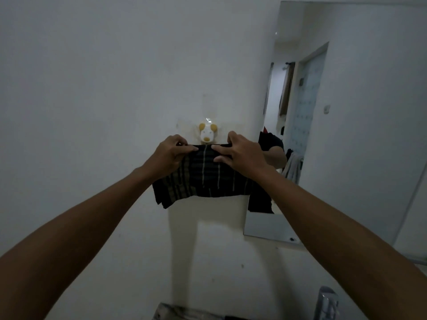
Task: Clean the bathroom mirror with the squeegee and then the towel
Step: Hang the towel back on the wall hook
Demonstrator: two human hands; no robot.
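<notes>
A dark towel point(203, 179) with pale stripes hangs folded against the white wall, just below a white and yellow dog-shaped hook point(207, 133). My left hand point(171, 154) pinches its upper left edge. My right hand point(240, 153) grips its upper right edge, with the fingers spread over the cloth. The bathroom mirror point(360, 112) is mounted on the wall to the right of the towel and reflects a doorway, a curtain and part of a person. No squeegee is in view.
A chrome tap point(327, 303) shows at the bottom right. The edge of a dark object point(175, 312) appears at the bottom centre. A cream patch of wall point(208, 218) lies below the towel.
</notes>
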